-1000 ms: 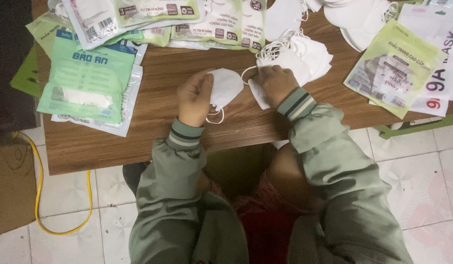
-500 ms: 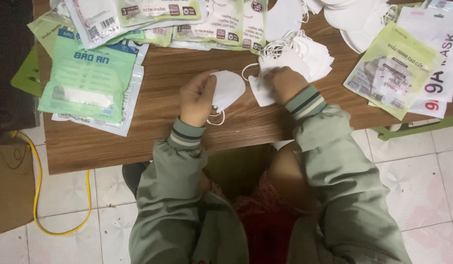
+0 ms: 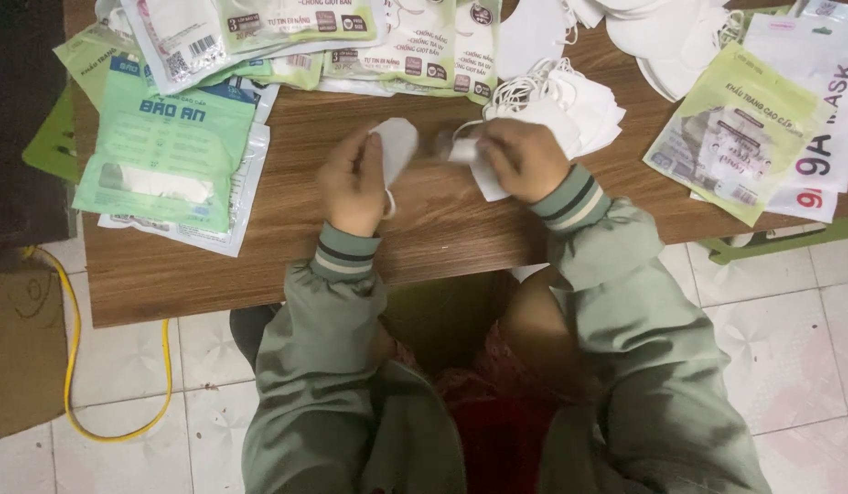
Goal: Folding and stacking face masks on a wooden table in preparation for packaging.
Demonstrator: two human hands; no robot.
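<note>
Both hands busy with white face masks at the middle of the wooden table.

Going left to right with the table as my landmark: at its left end I see a stack of green mask packets; at its middle my left hand is closed around a folded white mask, held just above the wood; just right of it my right hand pinches a second white mask, blurred, so I cannot tell the exact grip. Behind that hand lies a heap of loose masks, still unpacked, I judge; filled packets sit at the right end. Under the table, pale floor tiles and a yellow cable.
</note>
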